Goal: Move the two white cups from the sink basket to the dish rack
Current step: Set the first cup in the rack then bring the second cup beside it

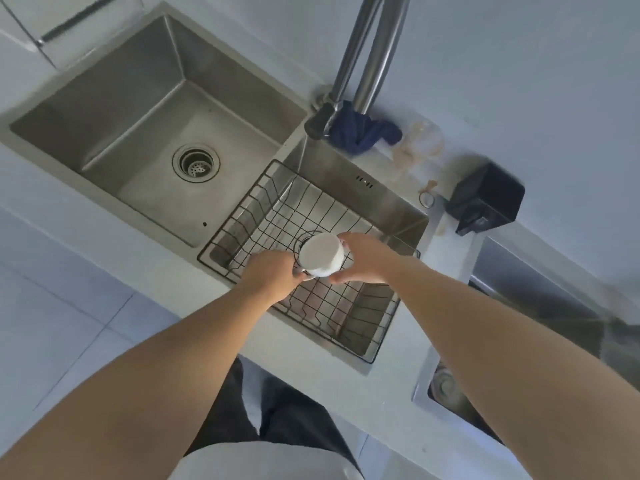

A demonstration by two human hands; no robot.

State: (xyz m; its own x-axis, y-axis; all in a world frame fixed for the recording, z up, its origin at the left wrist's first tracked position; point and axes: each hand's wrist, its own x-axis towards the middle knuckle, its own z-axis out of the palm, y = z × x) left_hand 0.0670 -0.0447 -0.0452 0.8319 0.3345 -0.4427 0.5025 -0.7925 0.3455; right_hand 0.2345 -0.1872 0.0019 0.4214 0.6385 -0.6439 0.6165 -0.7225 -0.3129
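One white cup (322, 255) is upside down above the black wire sink basket (242, 216), which sits in the right sink bowl. My left hand (273, 271) pinches the cup's lower rim or handle from the left. My right hand (367, 259) wraps its right side, thumb below and fingers behind. A second white cup is not visible; it may be hidden behind my hands. The basket's wire floor beside and below my hands holds nothing I can see.
The large left sink bowl (114, 109) has a round drain (196, 163). A steel faucet (372, 53) rises at the back with a blue cloth (360, 131) at its base. A black box (486, 199) stands on the counter to the right. A metal tray edge (512, 271) lies at far right.
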